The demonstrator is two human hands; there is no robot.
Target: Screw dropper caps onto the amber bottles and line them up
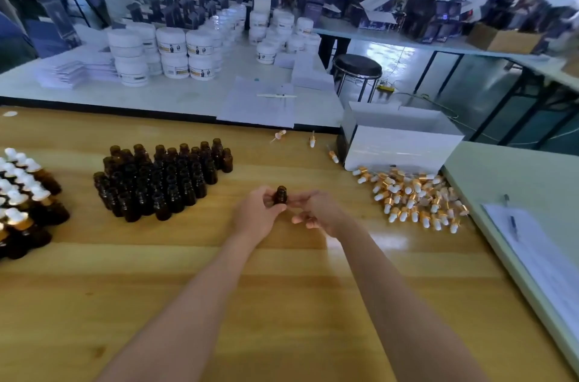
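Wooden table (188, 272) under everything; we reference all positions to the held bottle (281, 194). White box (398, 146) is far-right and behind it. The block of open amber bottles (159, 181) stands to its left, well apart. The pile of dropper caps (413, 200) lies to its right, also well apart, caps lying at all angles. The capped bottles (25, 193) are far left, past the open block, at the frame edge. Three stray caps (311, 139) lie behind it, near the table's far edge. Our left hand (257, 215) pinches the held bottle by the body, upright, long axis vertical, mouth up, no cap on. Our right hand (319, 212) sits just beside it on the right, fingers loose and half-spread, nothing visibly in it. Our read: the step is fetching a cap. The pile lies rightward of the bottle, so the right hand is the nearer one. The cap then needs its pipette pointing down, in line with the bottle axis, before threading.
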